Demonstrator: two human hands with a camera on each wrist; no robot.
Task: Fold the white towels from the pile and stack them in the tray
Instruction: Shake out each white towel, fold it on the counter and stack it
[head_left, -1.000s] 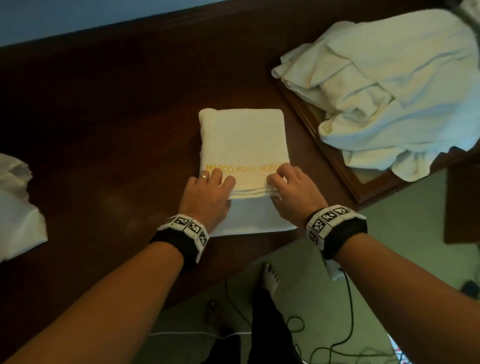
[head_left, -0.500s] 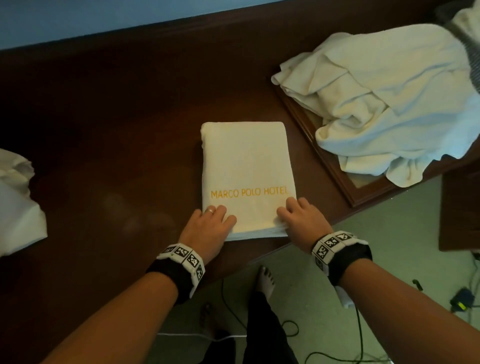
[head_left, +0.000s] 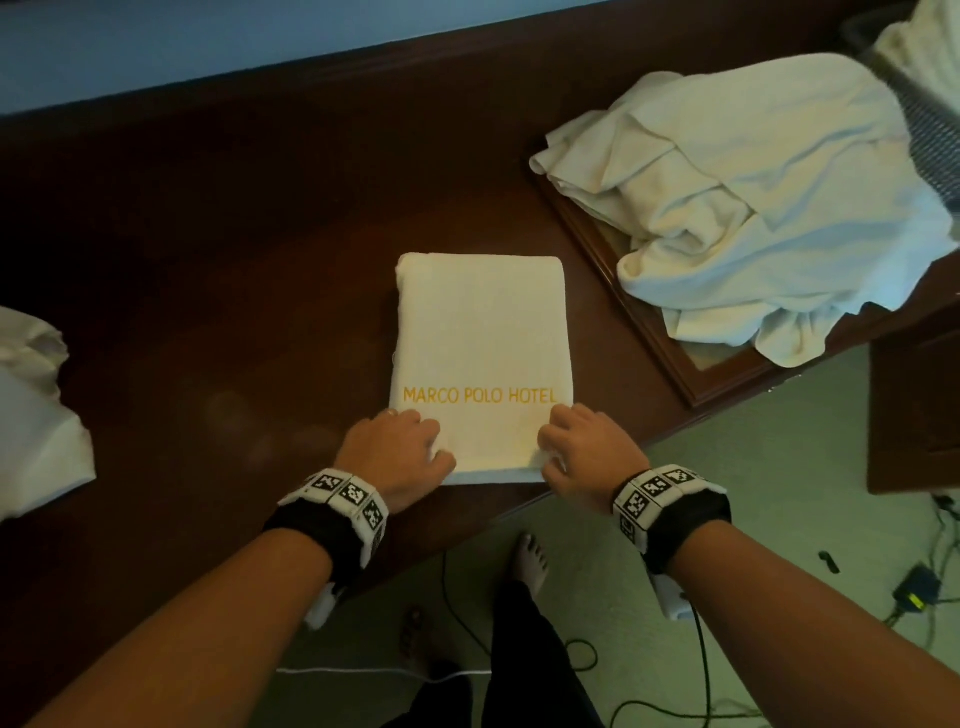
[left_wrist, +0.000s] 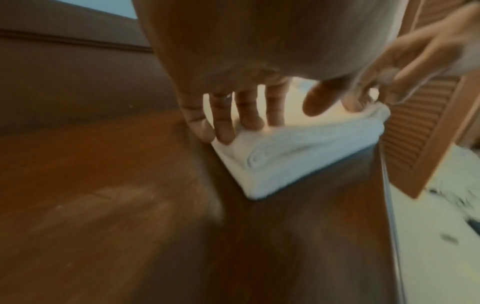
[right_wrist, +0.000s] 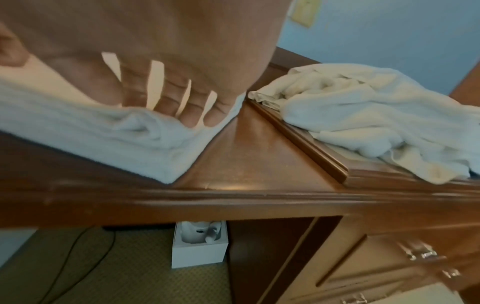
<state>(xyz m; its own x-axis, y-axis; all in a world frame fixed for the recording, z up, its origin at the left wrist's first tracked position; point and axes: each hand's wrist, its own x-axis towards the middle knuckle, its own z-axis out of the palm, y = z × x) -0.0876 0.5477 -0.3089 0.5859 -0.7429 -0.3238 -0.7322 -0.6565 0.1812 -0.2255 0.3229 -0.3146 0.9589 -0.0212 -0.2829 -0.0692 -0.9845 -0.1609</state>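
I am standing at a dark, polished brown wooden desk whose moulded front edge runs above pale green carpet strewn with black cables; a blue wall is rising behind the desk's raised back edge. The folded white terry towel, a neat rectangle stitched in orange with MARCO POLO HOTEL, is lying flat near the front edge, its layered thick fold facing me. My left hand is resting on its near left corner, fingers slightly spread and pressing down on the nap. My right hand is sitting on the near right corner, fingers fanned; the cloth is bunching there, though I cannot quite tell whether they are pinching it. Toward the right end, a crumpled pile of white towels is heaping over a brown wooden framed tray. More soft white cloth is lying at the left edge.
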